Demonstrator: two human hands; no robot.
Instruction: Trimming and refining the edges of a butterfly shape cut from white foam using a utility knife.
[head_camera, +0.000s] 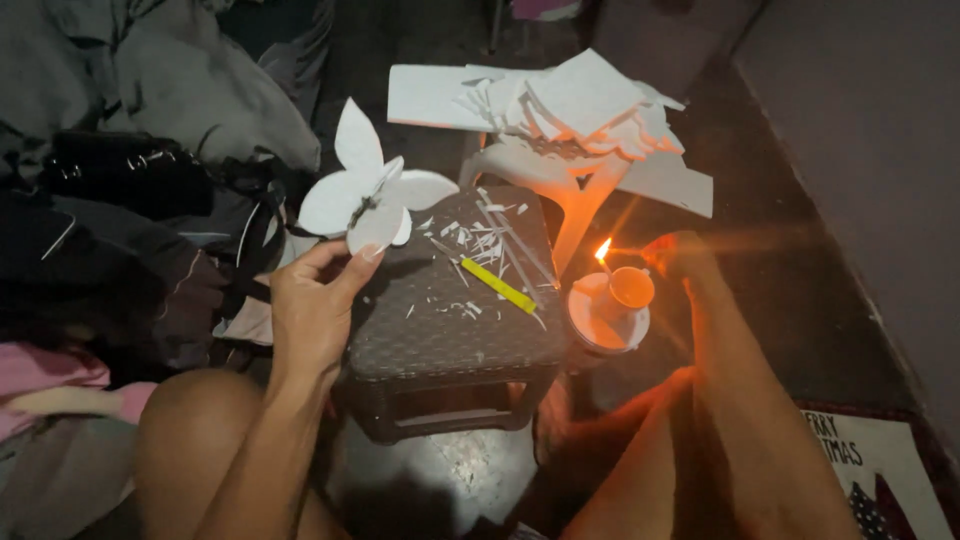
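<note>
My left hand (315, 305) holds up a white foam flower (368, 192) with several petals, pinched at its lower edge, above the left side of a dark woven stool (455, 330). My right hand (678, 255) reaches out beside a lit candle (628, 288) that stands on a small white saucer (600, 322) on the floor. The hand glows orange; I cannot tell whether its fingers hold anything. A yellow cutter (498, 285) and white foam scraps (480, 235) lie on the stool top.
A pile of cut white foam sheets (570, 105) rests on a white plastic stool (560, 185) behind. Dark bags and clothes (130, 220) lie heaped at the left. A printed mat (880, 470) is at the lower right, near a grey wall (870, 120).
</note>
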